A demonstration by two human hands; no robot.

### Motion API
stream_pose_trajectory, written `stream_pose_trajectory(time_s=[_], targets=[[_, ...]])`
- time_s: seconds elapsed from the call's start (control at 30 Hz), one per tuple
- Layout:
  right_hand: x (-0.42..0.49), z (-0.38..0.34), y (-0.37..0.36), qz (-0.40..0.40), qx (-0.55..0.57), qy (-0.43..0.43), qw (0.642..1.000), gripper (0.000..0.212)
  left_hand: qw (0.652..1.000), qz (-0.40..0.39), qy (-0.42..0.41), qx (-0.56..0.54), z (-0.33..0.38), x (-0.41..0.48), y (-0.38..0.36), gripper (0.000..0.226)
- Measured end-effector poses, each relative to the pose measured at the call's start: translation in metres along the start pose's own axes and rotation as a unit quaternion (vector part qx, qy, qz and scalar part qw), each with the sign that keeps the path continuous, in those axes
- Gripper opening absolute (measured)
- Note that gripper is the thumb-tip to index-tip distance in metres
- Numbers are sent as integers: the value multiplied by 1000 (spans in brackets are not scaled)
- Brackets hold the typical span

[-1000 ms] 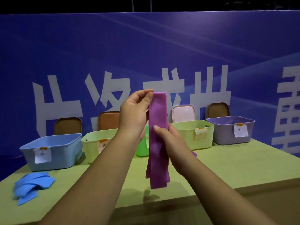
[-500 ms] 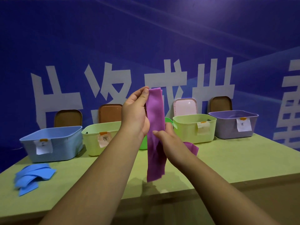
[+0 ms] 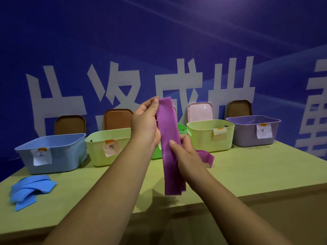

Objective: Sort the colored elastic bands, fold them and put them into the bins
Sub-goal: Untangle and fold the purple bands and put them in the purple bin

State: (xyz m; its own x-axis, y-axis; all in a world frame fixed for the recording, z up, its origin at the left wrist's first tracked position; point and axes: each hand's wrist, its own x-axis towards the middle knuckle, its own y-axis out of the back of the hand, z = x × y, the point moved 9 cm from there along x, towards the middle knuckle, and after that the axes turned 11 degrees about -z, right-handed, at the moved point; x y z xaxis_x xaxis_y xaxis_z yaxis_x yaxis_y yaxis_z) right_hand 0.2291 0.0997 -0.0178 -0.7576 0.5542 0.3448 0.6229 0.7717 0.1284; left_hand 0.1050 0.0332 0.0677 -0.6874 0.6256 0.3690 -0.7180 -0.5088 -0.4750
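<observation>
We're mid-fold on the purple elastic band (image 3: 168,128), held in the air above the table (image 3: 256,172), in front of the bin row. Left grip (image 3: 144,126) pinches the top end, thumb on the near face and fingers behind. Right grip (image 3: 187,156) is closed on the strip about halfway down, thumb on the front and fingers curled round the back. Below that the band hangs straight in several layers, ends dangling free. A purple loop (image 3: 208,157) sticks out to the right behind the right grip; we can't tell whether it's slack from the same band or a second one. Our read is that colour is settled for this piece, the fold isn't finished, and it isn't binned. The likely destination is the purple bin (image 3: 253,131), far right of the row and well apart from both hands, open, with a brown lid (image 3: 239,108) leaning behind it. The next move calls for bringing the lower half up to the top end, keeping the layers aligned, tucking in the stray loop, then reaching right past the light green bin (image 3: 210,137). The elastic is probably springy, so the fold may open if either pinch slackens. The blue bands (image 3: 30,190) sit in a loose pile on the table at left, just in front of the blue bin (image 3: 53,152), not yet binned.
</observation>
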Motion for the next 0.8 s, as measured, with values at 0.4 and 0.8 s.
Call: stream_pose_trajectory(time_s=[0.4, 0.8], targets=[[-11, 36, 9, -29, -54, -81, 995, 20, 995, -19, 14, 95, -56, 26, 31, 8], [45, 114, 27, -53, -203, -108, 972, 15, 978, -10, 39, 205, -133, 45, 76, 8]])
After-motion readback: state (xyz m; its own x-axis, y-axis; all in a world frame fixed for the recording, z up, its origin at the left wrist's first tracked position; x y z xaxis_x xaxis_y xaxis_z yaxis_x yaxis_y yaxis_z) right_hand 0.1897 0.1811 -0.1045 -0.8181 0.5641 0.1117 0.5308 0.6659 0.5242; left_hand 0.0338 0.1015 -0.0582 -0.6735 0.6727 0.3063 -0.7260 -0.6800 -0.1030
